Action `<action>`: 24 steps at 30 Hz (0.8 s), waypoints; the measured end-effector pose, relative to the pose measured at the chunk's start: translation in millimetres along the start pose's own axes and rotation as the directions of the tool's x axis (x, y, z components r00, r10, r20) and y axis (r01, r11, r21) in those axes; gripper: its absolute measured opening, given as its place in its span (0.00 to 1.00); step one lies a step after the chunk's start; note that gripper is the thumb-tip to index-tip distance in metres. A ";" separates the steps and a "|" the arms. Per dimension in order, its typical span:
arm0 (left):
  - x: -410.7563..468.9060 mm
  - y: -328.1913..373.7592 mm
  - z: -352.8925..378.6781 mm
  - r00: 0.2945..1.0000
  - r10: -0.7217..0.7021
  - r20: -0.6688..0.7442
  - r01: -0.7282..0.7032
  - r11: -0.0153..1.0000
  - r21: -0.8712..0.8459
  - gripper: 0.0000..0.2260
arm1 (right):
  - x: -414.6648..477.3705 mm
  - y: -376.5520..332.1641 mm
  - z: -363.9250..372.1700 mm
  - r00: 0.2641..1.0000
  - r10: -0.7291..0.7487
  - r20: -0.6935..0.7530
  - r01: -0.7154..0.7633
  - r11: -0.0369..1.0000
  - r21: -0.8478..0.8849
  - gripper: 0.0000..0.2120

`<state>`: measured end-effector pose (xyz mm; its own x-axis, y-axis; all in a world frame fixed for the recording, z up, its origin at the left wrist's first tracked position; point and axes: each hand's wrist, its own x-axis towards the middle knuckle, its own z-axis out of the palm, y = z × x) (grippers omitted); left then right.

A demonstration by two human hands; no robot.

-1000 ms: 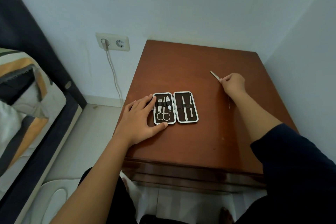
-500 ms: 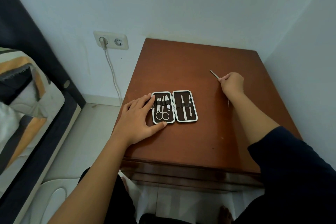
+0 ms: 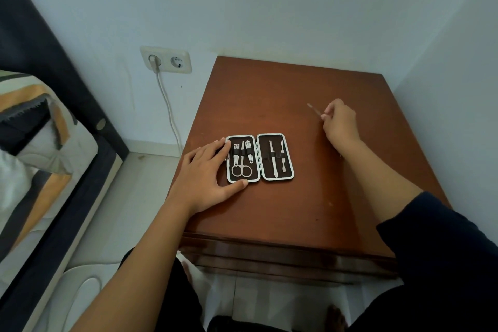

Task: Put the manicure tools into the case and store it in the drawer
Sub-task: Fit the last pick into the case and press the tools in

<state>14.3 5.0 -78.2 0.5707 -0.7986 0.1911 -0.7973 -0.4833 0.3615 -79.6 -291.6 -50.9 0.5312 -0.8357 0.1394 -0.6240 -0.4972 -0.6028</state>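
Note:
An open manicure case [image 3: 260, 158] with a white rim and dark lining lies flat on the brown nightstand [image 3: 283, 94]. Its left half holds scissors [image 3: 241, 168] and two small tools; its right half holds two slim tools. My left hand [image 3: 207, 175] rests flat on the wood, with fingertips and thumb touching the case's left edge. My right hand [image 3: 339, 124] is farther back to the right, pinching a thin metal tool [image 3: 314, 110] whose tip points up-left, just above the tabletop.
The nightstand's front edge [image 3: 283, 256] shows drawer mouldings below the top. A wall socket [image 3: 165, 60] with a plugged white cable sits to the left. A bed [image 3: 35, 143] with a dark frame stands at far left. White walls close in behind and on the right.
My right hand has lifted slightly with the thin tool pinched in it. My left hand and the case have stayed put.

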 end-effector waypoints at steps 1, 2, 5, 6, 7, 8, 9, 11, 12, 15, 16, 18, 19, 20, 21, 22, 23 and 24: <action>0.3 -0.5 0.3 1.000 0.001 0.001 -0.001 1.000 0.002 0.42 | -2.3 -4.2 -3.7 0.999 -0.035 0.004 0.035 0.998 0.057 0.03; 0.8 -1.2 0.7 1.000 0.001 0.005 -0.001 1.000 0.005 0.42 | -5.7 -9.6 -7.4 0.998 -0.068 -0.001 0.068 0.991 0.112 0.04; 2.7 -3.3 2.0 1.000 -0.001 0.018 0.001 1.000 0.006 0.42 | -27.0 -31.3 -15.0 0.996 -0.086 -0.021 0.088 0.954 0.287 0.05; 3.4 -4.0 2.1 1.000 -0.002 0.022 0.002 1.000 0.005 0.42 | -37.4 -36.5 -14.0 0.996 -0.093 -0.008 0.090 0.936 0.342 0.05; 3.8 -4.5 2.1 1.000 -0.003 0.026 0.003 1.000 0.006 0.42 | -49.9 -39.5 -11.5 0.994 -0.107 0.018 0.093 0.922 0.377 0.06; 4.0 -4.6 1.9 1.000 -0.005 0.030 0.005 1.000 0.006 0.42 | -64.9 -41.7 -8.7 0.990 -0.129 0.052 0.099 0.915 0.391 0.06; 3.9 -4.5 1.5 0.999 -0.007 0.034 0.007 1.000 0.006 0.43 | -81.4 -42.4 -5.7 0.985 -0.149 0.088 0.104 0.916 0.387 0.07; 3.2 -3.5 0.7 0.999 -0.012 0.044 0.011 1.000 0.013 0.43 | -113.5 -40.5 -0.2 0.976 -0.175 0.131 0.119 0.929 0.351 0.07; 2.7 -2.7 0.2 0.999 -0.015 0.049 0.014 1.000 0.018 0.44 | -127.0 -37.6 2.9 0.974 -0.180 0.137 0.125 0.933 0.338 0.07; 1.7 -0.2 -1.7 0.998 -0.023 0.060 0.021 0.999 0.024 0.45 | -157.3 -30.2 7.4 0.974 -0.180 0.138 0.122 0.928 0.351 0.07; 1.5 0.5 -2.2 0.998 -0.023 0.063 0.021 0.999 0.025 0.45 | -163.7 -28.6 7.5 0.976 -0.171 0.133 0.113 0.927 0.358 0.07; 1.3 1.7 -2.7 0.997 -0.023 0.070 0.020 0.999 0.038 0.45 | -173.6 -26.9 6.4 0.981 -0.159 0.115 0.110 0.930 0.351 0.07; 1.2 2.1 -2.9 0.997 -0.024 0.073 0.021 0.999 0.045 0.45 | -176.9 -26.5 6.1 0.983 -0.152 0.100 0.109 0.932 0.347 0.07; 1.2 2.2 -2.8 0.997 -0.027 0.076 0.023 0.999 0.046 0.45 | -178.8 -26.4 6.0 0.986 -0.145 0.086 0.107 0.932 0.347 0.07; 1.2 2.3 -2.6 0.997 -0.029 0.078 0.026 0.999 0.044 0.45 | -179.6 -26.9 5.9 0.988 -0.137 0.074 0.103 0.931 0.350 0.07; 1.2 2.3 -2.4 0.996 -0.031 0.079 0.027 0.999 0.041 0.45 | -179.4 -27.9 5.9 0.989 -0.131 0.067 0.100 0.931 0.351 0.07; 1.3 2.4 -2.3 0.996 -0.031 0.079 0.028 0.999 0.040 0.45 | -178.7 -29.7 6.1 0.989 -0.133 0.062 0.104 0.932 0.348 0.07; 1.4 2.5 -2.3 0.996 -0.032 0.079 0.029 0.999 0.041 0.45 | -177.9 -31.6 7.0 0.988 -0.143 0.060 0.114 0.933 0.340 0.07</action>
<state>13.5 3.5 -75.0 0.5786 -0.8085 0.1072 -0.7880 -0.5202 0.3294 -150.3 -125.6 -62.1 0.6481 -0.7408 0.1765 -0.3270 -0.4801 -0.8140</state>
